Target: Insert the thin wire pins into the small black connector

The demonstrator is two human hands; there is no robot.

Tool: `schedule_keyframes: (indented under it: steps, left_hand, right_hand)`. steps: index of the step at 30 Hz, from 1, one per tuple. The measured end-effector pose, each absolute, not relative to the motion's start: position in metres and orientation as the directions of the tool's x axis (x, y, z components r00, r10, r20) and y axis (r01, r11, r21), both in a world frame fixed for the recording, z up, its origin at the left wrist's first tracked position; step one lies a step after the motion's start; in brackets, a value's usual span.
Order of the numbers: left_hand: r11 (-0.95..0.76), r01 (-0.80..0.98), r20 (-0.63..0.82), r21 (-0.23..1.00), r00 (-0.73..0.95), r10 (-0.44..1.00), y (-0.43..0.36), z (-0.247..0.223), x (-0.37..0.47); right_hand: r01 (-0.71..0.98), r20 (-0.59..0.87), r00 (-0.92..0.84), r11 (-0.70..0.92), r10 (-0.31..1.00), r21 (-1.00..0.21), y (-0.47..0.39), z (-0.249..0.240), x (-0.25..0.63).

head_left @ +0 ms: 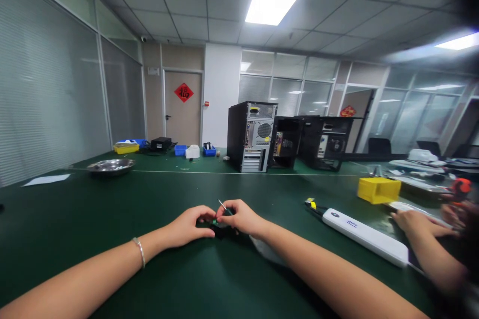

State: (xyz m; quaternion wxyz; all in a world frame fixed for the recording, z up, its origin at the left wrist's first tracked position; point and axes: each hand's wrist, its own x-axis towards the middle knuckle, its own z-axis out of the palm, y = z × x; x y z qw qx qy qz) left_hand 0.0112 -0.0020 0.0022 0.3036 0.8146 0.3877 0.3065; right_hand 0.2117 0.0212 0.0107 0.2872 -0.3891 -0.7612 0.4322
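Left grip [185, 227]: bare fingers and thumb curved into a rounded clasp, closed about a small green-and-black piece; a pale, shiny bracelet [138, 252] rings the wrist
Right grip [243, 217]: fingertips pinched on a thin rod, its straight, light, metallic-looking shaft [222, 205] slanting up and to the left
Small piece [220, 232]: between the two hands, low over the near middle of the table; part bright green, part matte black, its outline mostly covered by fingers
Table [160, 199]: smooth dark green top with a soft sheen, crossed by a thin pale seam
White bar [364, 236]: long, glossy, round-cornered block lying aslant right of the hands, a black cable with a yellow tag [311, 203] at its far end
Yellow bin [378, 191]: boxy, plastic-looking, its opening turned sideways, beyond the bar
Neighbour's hand [421, 224]: bare, at the right edge, near an orange-red tool [462, 186] blurred at its edges
Tall computer case [252, 137]: upright oblong, flat black side, silvery metal back with round vent holes and slotted plates
Darker cases [329, 142]: black, boxy, just right of the tall one
Dish [129, 163]: round, shallow, mirror-bright metal, far left
Paper [47, 180]: flat white sheet near the dish
Door [183, 122]: beige, smooth, bearing a red diamond with a black character
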Motion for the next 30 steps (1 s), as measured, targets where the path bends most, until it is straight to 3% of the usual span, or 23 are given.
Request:
schedule_keyframes:
  steps: [3,15,23,30]
  left_hand:
    - [-0.524,0.525,0.248,0.671,0.507,0.826,-0.004,0.001,0.014]
    - [-0.474,0.500,0.312,0.725,0.376,0.873,-0.005,-0.001,0.011]
    - [-0.538,0.550,0.400,0.638,0.360,0.843,-0.010,0.001,0.012]
    - [-0.527,0.535,0.389,0.660,0.356,0.849,-0.008,0.000,0.012]
  right_hand:
    - [0.357,0.075,-0.524,0.299,0.848,-0.885,0.019,0.012,0.211]
    - [0.397,0.208,-0.481,0.423,0.852,-0.815,0.018,0.003,0.208]
    - [0.343,0.230,-0.505,0.438,0.832,-0.831,0.020,-0.001,0.208]
    - [0.297,0.253,-0.515,0.447,0.819,-0.844,0.020,0.001,0.208]
